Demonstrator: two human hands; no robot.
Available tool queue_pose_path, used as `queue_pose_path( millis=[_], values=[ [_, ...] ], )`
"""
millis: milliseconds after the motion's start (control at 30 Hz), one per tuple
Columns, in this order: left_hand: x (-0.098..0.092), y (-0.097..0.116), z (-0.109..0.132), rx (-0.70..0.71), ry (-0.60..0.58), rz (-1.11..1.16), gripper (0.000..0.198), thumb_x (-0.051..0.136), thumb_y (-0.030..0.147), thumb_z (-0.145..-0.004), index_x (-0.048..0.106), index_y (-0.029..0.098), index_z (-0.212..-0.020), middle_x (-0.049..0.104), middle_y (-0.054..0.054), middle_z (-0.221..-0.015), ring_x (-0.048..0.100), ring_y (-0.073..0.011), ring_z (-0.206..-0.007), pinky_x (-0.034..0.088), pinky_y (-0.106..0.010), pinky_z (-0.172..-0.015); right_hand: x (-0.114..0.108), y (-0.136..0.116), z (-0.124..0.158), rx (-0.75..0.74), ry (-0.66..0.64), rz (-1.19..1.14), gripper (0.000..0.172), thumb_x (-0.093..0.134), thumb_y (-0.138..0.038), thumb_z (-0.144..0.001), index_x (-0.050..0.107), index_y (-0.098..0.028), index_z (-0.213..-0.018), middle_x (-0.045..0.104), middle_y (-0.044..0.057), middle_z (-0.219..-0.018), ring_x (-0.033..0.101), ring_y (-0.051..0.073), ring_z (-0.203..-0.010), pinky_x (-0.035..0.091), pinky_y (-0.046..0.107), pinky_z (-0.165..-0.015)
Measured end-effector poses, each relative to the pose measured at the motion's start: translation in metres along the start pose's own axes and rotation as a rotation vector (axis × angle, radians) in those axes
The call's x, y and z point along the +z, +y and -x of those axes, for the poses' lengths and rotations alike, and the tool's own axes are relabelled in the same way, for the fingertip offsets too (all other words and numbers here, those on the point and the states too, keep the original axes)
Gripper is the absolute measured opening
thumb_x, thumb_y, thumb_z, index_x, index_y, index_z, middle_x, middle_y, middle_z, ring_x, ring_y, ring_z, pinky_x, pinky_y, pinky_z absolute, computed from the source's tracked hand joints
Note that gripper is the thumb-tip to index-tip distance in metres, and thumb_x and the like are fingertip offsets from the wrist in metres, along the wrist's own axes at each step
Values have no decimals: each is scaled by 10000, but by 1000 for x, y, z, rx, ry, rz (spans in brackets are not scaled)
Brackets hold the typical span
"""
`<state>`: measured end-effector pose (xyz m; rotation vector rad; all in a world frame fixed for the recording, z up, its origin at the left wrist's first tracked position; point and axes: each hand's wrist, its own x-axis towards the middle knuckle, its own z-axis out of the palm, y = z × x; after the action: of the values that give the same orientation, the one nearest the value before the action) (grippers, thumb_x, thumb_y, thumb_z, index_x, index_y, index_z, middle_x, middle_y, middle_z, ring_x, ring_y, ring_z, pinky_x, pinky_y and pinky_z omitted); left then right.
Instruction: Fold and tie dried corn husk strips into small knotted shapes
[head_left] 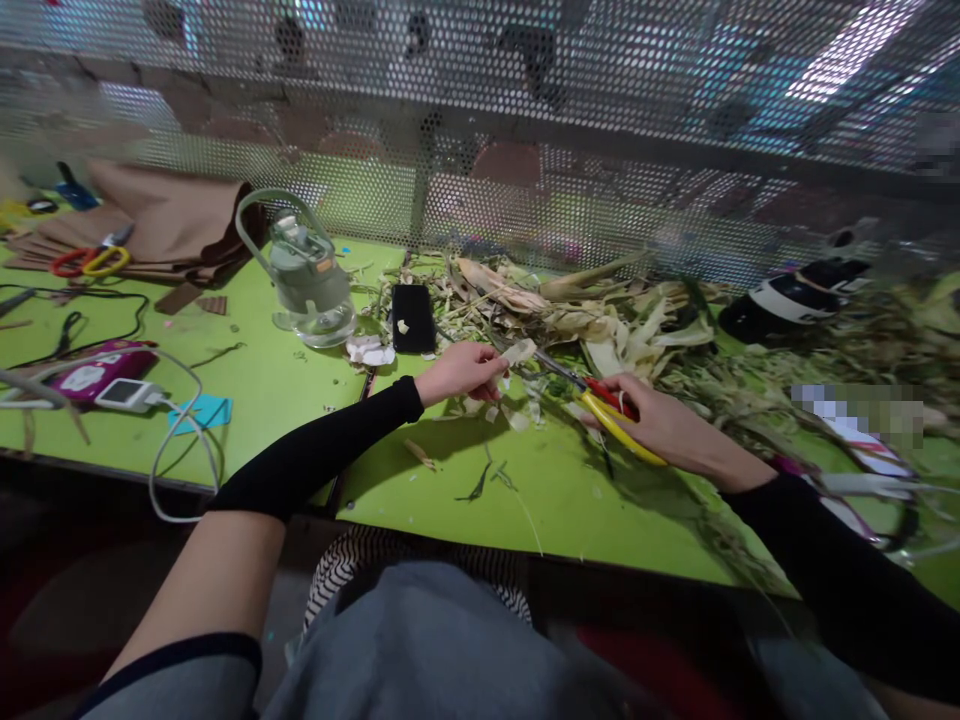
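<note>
My left hand [466,370] pinches a small pale piece of husk [519,351] above the green table [420,490]. In my right hand [651,418] are scissors [616,425] with red and yellow handles, their blades pointing left toward the husk piece. Whether the blades touch it, I cannot tell. Small pale scraps [517,415] lie on the table below my hands. Behind them spreads a heap of dry husks [622,325].
A black phone [413,318] and a clear green-topped bottle [311,285] stand left of the heap. Farther left are brown sheets [172,215], other scissors [91,261] and a purple device [97,375] with cables. A dark bottle [787,300] lies at right. Perforated metal [465,190] closes the back.
</note>
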<state>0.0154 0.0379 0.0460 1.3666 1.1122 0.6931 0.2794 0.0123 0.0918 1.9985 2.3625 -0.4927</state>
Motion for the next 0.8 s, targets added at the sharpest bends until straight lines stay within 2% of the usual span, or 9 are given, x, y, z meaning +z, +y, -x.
queue_pose_path(
  millis=[333,467,600,700,800],
  values=[
    [2,-1,5,26,0,-77,293,565,181,-976,589,151,-686,656,20,-535,589,-64,-446,437,-166,-490,1,-2,0,-40,-31,-32,707,460,-904,-748,559,-229,-933,614,44,-692,554,237,-641,389,338,-621],
    [1,-1,4,10,10,-35,284,575,183,-975,578,154,-692,657,13,-524,602,-74,-458,448,-172,-505,1,1,0,-49,-13,-65,736,425,-932,-743,581,-226,-879,582,33,-662,513,215,-622,371,333,-612],
    [-1,2,0,-21,16,74,263,495,181,-1023,565,157,-770,674,7,-563,618,-77,-486,503,-194,-562,4,7,1,-24,33,-86,718,394,-922,-765,569,-235,-881,533,15,-630,484,208,-602,356,328,-593],
    [-5,4,-2,-29,34,164,255,425,234,-1066,540,169,-847,723,-8,-682,644,-63,-543,527,-190,-606,5,12,0,-17,23,-93,671,407,-869,-797,542,-230,-954,602,38,-699,549,232,-656,416,344,-628],
    [-9,5,-2,4,65,264,232,441,266,-1069,554,166,-892,752,-23,-814,645,-40,-568,467,-150,-547,7,15,1,-34,-59,-76,617,510,-791,-784,548,-218,-1008,688,78,-799,633,267,-726,484,364,-672]
  ],
)
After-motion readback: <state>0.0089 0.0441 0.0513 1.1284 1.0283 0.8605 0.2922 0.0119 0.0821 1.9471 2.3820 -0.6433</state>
